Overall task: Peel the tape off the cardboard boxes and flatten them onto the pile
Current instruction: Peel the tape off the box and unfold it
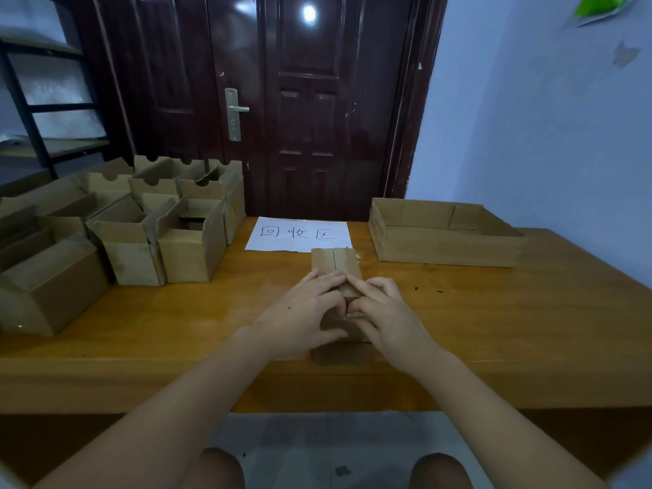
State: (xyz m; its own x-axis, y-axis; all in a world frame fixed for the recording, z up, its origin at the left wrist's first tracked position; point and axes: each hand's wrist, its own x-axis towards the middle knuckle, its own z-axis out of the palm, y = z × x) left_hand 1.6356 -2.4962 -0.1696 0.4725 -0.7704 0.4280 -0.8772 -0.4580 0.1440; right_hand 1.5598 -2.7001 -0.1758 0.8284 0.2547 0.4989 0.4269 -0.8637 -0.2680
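1. Cardboard box (337, 264) lies near the front edge of the table (494, 319), at its middle, long side running away from the person, with 2 flaps meeting at a centre seam on top.
2. Left hand (303, 312) and right hand (384, 312) both rest on the near end of the box, fingertips bunched at the seam, probably picking at a tape end. No tape is plainly visible, and I cannot tell whether either hand pinches anything.
3. Just behind the box, 1 white paper sign (300, 234) with 3 handwritten characters lies flat, likely marking where the pile goes.
4. At the far right of the table sits 1 shallow open cardboard tray (448, 248).
5. Along the left edge stands a cluster of open boxes (190, 248), roughly 8 or more, apparently waiting their turn.
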